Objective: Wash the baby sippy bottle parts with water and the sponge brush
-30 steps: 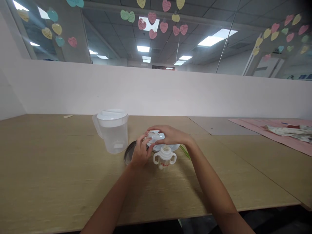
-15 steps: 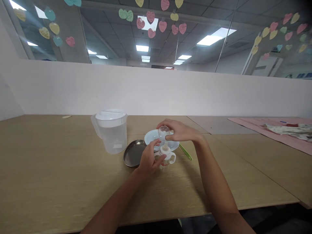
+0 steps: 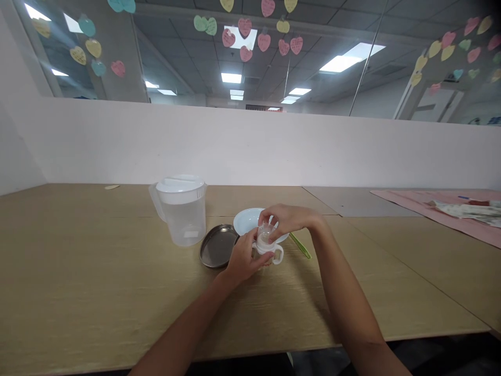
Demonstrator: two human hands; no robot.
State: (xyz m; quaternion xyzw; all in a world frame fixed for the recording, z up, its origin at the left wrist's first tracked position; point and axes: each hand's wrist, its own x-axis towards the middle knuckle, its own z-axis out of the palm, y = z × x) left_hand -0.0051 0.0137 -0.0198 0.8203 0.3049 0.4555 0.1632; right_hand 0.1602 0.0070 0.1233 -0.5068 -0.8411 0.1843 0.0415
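Observation:
A baby bottle point(image 3: 266, 253) with white side handles stands upright on the table, partly covered by my fingers. My left hand point(image 3: 243, 257) is wrapped round it from the left, its thumb across the front. From above, my right hand point(image 3: 285, 220) grips a clear dome-shaped cap point(image 3: 266, 233), which now sits over the bottle's teat. The cap's lower edge meets the white collar; whether it is fully seated I cannot tell. Behind the hands lies a pale blue-white plate point(image 3: 245, 220), partly hidden. A round dark metal pan point(image 3: 218, 247) is just left of my left hand.
A clear lidded pitcher point(image 3: 186, 216) holding liquid stands left of the pan. A green handle point(image 3: 300, 246) sticks out right of the plate. Farther right, a pink cloth point(image 3: 407, 201) carries a crumpled white item point(image 3: 465, 210). A white wall point(image 3: 250, 149) rises behind the table.
My right hand has lowered the clear cap from above the bottle onto its top, over the teat. My left hand has closed in round the bottle. The view has shifted slightly.

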